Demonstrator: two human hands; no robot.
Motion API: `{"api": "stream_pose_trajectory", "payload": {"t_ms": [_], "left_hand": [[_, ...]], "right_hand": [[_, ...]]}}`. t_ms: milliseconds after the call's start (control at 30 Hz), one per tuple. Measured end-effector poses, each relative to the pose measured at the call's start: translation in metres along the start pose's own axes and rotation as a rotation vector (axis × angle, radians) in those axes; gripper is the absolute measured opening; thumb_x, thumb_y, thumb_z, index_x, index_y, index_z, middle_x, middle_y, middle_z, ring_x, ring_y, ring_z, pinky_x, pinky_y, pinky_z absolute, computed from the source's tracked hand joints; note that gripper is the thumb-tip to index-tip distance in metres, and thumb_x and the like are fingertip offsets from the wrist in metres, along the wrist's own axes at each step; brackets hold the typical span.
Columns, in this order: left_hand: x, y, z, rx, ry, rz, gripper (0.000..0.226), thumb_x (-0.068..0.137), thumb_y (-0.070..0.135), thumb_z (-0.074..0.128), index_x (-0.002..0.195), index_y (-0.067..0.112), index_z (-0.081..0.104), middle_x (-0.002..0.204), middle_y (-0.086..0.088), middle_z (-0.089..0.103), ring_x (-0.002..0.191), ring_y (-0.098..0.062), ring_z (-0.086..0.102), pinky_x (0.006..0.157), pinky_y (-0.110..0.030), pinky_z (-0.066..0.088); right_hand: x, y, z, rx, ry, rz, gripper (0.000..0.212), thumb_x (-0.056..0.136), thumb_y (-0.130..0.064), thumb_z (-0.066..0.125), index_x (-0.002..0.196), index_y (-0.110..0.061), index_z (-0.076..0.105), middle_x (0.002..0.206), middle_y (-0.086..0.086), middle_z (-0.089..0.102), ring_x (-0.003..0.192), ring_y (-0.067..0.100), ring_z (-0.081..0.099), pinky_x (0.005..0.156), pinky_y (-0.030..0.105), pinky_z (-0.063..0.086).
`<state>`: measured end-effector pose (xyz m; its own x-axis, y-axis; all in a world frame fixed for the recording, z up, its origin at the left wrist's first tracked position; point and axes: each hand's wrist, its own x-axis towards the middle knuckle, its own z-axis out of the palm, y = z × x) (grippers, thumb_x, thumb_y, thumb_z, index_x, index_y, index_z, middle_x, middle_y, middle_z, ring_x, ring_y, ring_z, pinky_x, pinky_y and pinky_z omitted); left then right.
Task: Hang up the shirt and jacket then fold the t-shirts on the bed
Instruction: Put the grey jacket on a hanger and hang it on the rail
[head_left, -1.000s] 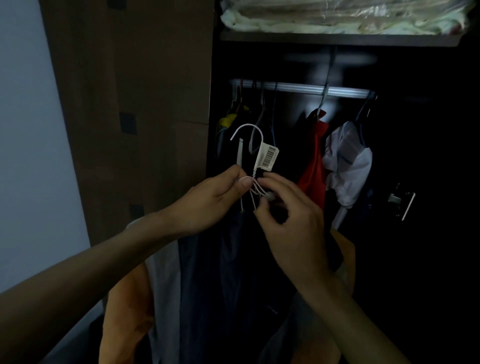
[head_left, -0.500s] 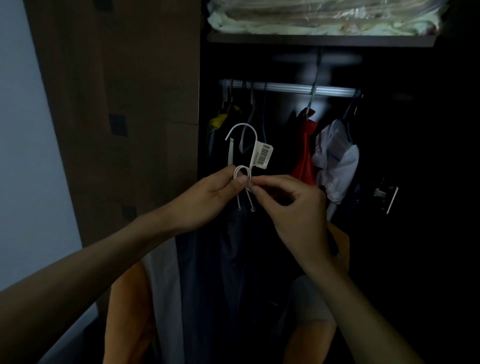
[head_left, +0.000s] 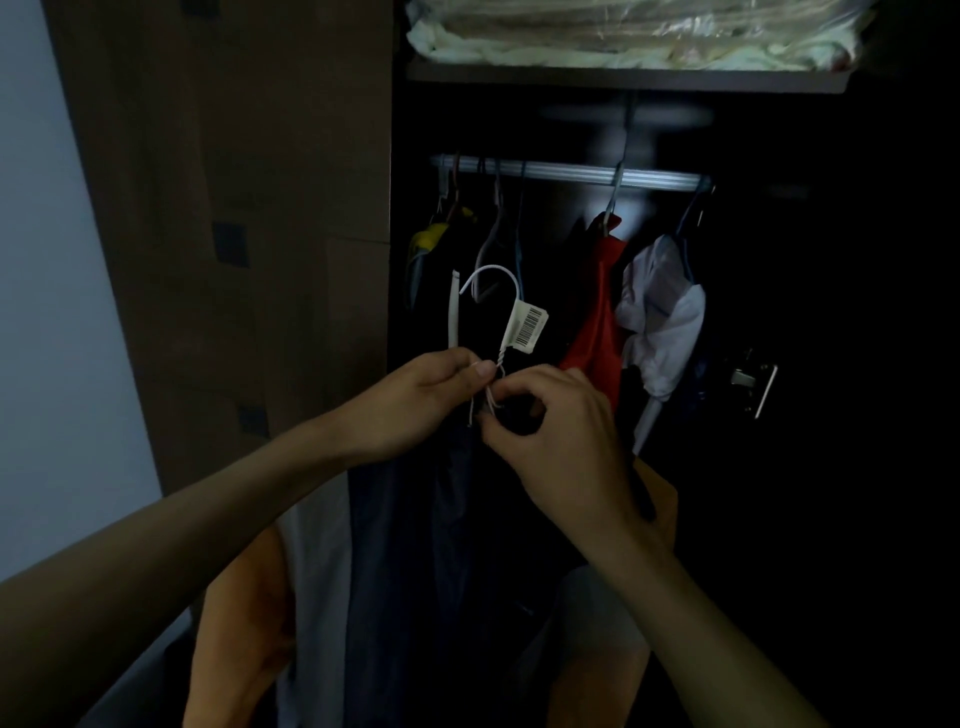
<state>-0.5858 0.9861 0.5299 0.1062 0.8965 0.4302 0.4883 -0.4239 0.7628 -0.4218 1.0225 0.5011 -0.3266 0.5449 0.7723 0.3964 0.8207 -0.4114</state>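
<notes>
Both hands are pinching a white wire hanger at its twisted neck, hook pointing up above the left hand and right hand; dark jacket hanging below.

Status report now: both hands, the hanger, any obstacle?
Left hand pinches white wire hanger at its neck. Right hand pinches wires below. Hanger off the rail. Dark garment hangs beneath.

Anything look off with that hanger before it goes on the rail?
Yes. The white wire hanger still carries a barcode tag on its hook, and a loose white strip sticks up beside it. Both hands, left hand and right hand, pinch wire below its twisted neck.
</notes>
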Motion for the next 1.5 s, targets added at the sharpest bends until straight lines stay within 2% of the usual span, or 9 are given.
{"api": "stream_pose_trajectory", "payload": {"t_ms": [233,333,433,600,767,933,1133,1267,1500], "left_hand": [[-0.003,0.0,0.001,0.014,0.011,-0.026,0.026,0.104,0.03,0.043,0.09,0.014,0.059,0.077,0.008,0.058,0.07,0.0,0.053,0.066,-0.016,0.044],[-0.002,0.001,0.002,0.021,0.002,-0.017,0.026,0.106,0.025,0.041,0.094,0.011,0.059,0.081,0.007,0.062,0.077,-0.001,0.058,0.072,-0.018,0.046],[-0.002,0.002,0.004,0.009,0.0,-0.004,0.026,0.106,0.025,0.04,0.091,0.013,0.059,0.08,0.009,0.061,0.077,0.001,0.057,0.074,-0.017,0.045],[0.001,0.007,0.006,-0.032,0.006,-0.006,0.035,0.106,0.031,0.038,0.093,0.007,0.059,0.084,0.004,0.059,0.084,-0.005,0.056,0.084,-0.023,0.046],[0.004,0.013,0.009,-0.056,0.038,-0.012,0.032,0.106,0.026,0.039,0.089,0.01,0.06,0.083,0.007,0.06,0.082,0.001,0.058,0.079,-0.013,0.044],[0.006,0.01,0.006,-0.088,0.048,-0.059,0.043,0.106,0.028,0.04,0.1,-0.01,0.06,0.091,-0.007,0.064,0.088,-0.012,0.061,0.085,-0.024,0.047],[0.006,0.017,0.012,-0.07,0.024,-0.044,0.045,0.106,0.028,0.039,0.09,-0.008,0.061,0.084,-0.002,0.063,0.082,-0.007,0.059,0.082,-0.021,0.045],[0.005,0.022,0.01,-0.031,0.002,-0.027,0.055,0.106,0.038,0.035,0.093,-0.009,0.061,0.087,-0.006,0.064,0.084,-0.011,0.061,0.086,-0.025,0.048],[0.006,0.019,0.007,0.167,0.074,0.032,0.041,0.105,0.033,0.041,0.087,-0.001,0.057,0.076,-0.002,0.055,0.071,-0.008,0.052,0.07,-0.029,0.044]], "right_hand": [[-0.001,-0.002,-0.007,0.419,-0.198,0.142,0.055,0.075,-0.009,0.082,0.113,-0.026,0.045,0.086,-0.006,0.07,0.066,0.002,0.056,0.063,0.016,0.047],[-0.001,0.0,-0.007,0.447,-0.299,0.046,0.047,0.077,-0.002,0.078,0.108,-0.022,0.049,0.086,-0.004,0.065,0.071,0.003,0.058,0.068,0.015,0.045],[0.001,0.005,-0.008,0.496,-0.167,0.031,0.026,0.08,-0.009,0.082,0.099,-0.017,0.066,0.084,-0.004,0.069,0.07,0.013,0.061,0.066,0.018,0.045],[0.0,0.011,-0.01,0.233,-0.027,-0.154,0.007,0.094,-0.018,0.069,0.1,-0.014,0.07,0.098,-0.008,0.066,0.085,0.007,0.062,0.071,0.02,0.048],[-0.006,0.009,-0.007,-0.118,-0.006,-0.264,0.027,0.091,-0.029,0.066,0.115,-0.016,0.064,0.116,-0.007,0.059,0.105,0.011,0.059,0.077,0.027,0.053],[-0.008,0.014,-0.005,-0.167,-0.028,-0.297,0.044,0.084,-0.015,0.074,0.127,-0.017,0.062,0.118,-0.006,0.062,0.101,0.014,0.057,0.08,0.035,0.053],[-0.006,0.022,-0.009,-0.008,0.128,-0.348,0.014,0.092,-0.012,0.072,0.105,-0.007,0.075,0.1,0.001,0.069,0.092,0.017,0.065,0.075,0.033,0.054],[-0.003,0.018,-0.013,0.232,0.156,-0.217,0.011,0.091,-0.011,0.072,0.1,-0.007,0.076,0.104,0.0,0.067,0.097,0.006,0.064,0.081,0.015,0.049],[-0.015,0.017,-0.025,0.583,0.185,0.166,0.014,0.091,-0.012,0.07,0.1,-0.021,0.075,0.101,-0.011,0.076,0.104,0.006,0.068,0.093,0.023,0.052]]}}
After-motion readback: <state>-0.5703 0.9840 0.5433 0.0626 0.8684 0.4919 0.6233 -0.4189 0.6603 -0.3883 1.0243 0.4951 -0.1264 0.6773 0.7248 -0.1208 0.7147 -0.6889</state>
